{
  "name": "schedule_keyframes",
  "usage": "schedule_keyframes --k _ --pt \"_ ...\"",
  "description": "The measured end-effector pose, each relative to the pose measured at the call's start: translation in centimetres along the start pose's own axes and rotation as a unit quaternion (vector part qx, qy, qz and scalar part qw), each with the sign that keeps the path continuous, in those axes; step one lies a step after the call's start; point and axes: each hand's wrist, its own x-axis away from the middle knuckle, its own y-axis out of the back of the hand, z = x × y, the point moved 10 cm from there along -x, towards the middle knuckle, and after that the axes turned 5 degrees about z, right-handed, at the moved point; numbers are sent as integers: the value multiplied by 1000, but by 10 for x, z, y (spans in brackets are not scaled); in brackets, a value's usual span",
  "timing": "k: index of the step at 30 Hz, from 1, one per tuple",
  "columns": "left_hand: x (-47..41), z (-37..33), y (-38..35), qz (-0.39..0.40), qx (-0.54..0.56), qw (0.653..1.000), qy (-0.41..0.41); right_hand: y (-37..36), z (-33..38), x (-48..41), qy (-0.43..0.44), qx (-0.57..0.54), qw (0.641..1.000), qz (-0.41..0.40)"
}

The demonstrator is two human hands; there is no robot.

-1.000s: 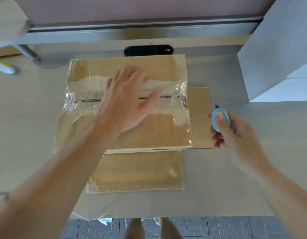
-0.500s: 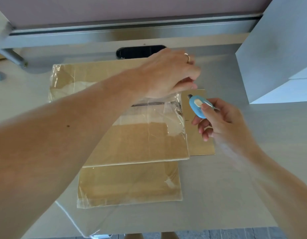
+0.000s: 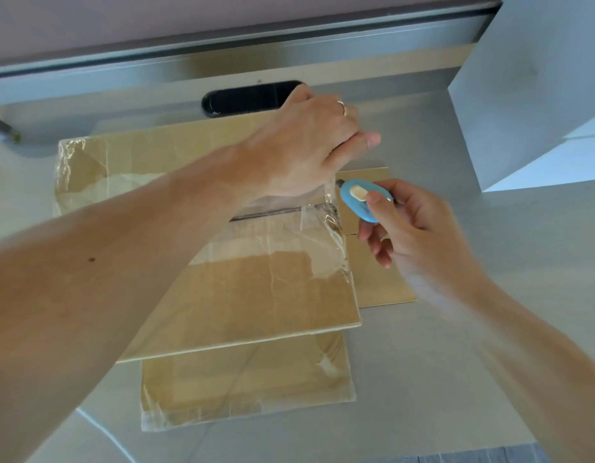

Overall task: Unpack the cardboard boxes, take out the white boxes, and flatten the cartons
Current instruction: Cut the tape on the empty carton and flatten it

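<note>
A brown carton [image 3: 256, 289] wrapped in clear tape lies on the table, its taped seam running left to right. My left hand [image 3: 309, 142] reaches across it and grips its far right corner with curled fingers. My right hand [image 3: 409, 228] holds a small blue cutter [image 3: 359, 198] just off the carton's right edge, level with the seam; its tip points at the tape there. Beneath the carton lies flat cardboard [image 3: 246, 389], sticking out at the front and the right.
A large white box [image 3: 529, 78] stands at the back right on the table. A black oval slot [image 3: 246, 98] sits in the table behind the carton, before a metal rail. The table's front edge [image 3: 456, 452] is close below.
My left hand has moved from the carton's middle to its far right corner. My right hand has brought the cutter up and left to the carton's right edge.
</note>
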Motion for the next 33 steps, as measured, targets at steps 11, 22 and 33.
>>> schedule_keyframes --k 11,22,33 --pt "1 1 3 -40 30 999 -17 -3 5 -3 28 -11 1000 11" --pt "3 1 5 -43 26 999 0 2 10 -8 7 84 993 88" --pt "4 -1 7 -56 27 998 7 2 7 -8 2 97 989 115"
